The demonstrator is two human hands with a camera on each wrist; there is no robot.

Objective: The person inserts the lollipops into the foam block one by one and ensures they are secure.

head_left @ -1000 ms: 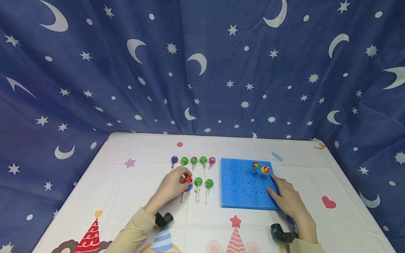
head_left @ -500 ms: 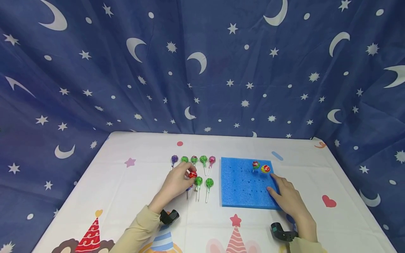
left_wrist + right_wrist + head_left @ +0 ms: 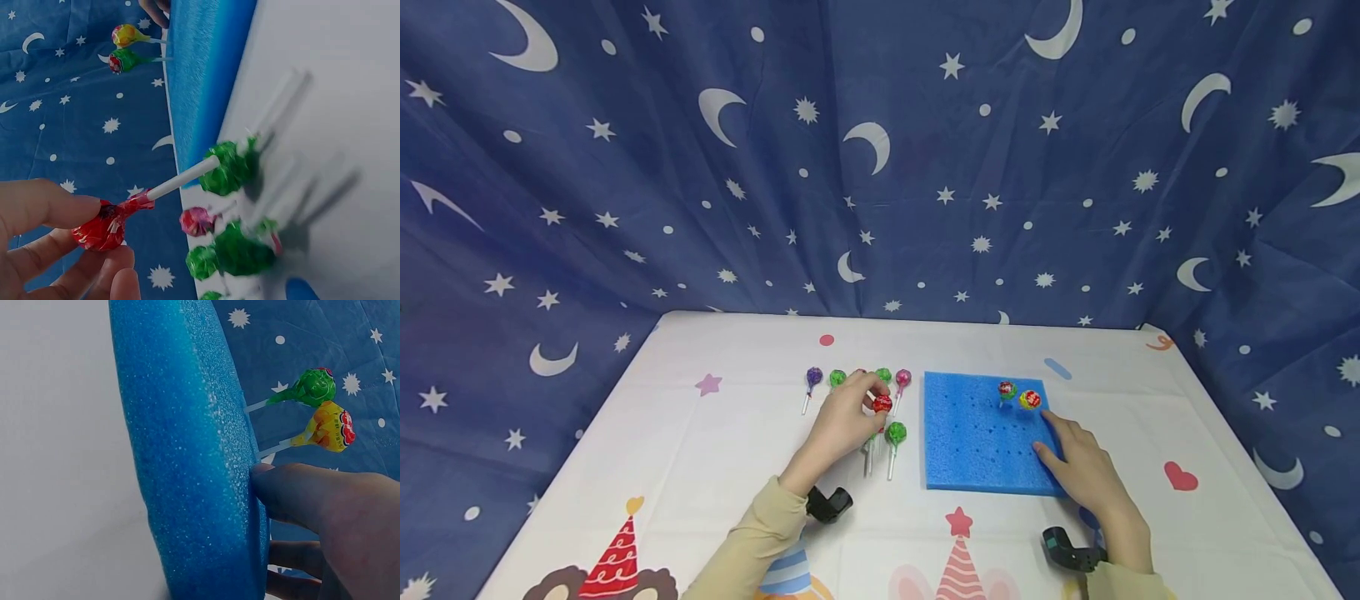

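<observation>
My left hand [image 3: 844,419] pinches a red lollipop [image 3: 882,403] by its wrapped ball between thumb and fingers, above the other lollipops. In the left wrist view the white stick [image 3: 184,178] of this lollipop points away from the hand. My right hand [image 3: 1092,473] rests on the right edge of a blue foam block [image 3: 977,471], its thumb [image 3: 294,487] lying on the block's top face. Toward the block's back right corner, a green-and-red lollipop [image 3: 1007,390] and a yellow-and-red lollipop [image 3: 1030,400] stand upright, sticks in the foam. Rows of small holes mark the foam.
Several lollipops lie on the white patterned tablecloth [image 3: 700,450] left of the block: a purple one [image 3: 814,377], a pink one [image 3: 903,378] and green ones, such as the green lollipop [image 3: 895,433]. The left hand partly covers the group. A blue starry curtain [image 3: 910,167] hangs behind the table.
My left hand has lifted the red lollipop from the front row and carried it to the right, toward the foam block. The right hand has stayed on the block's edge.
</observation>
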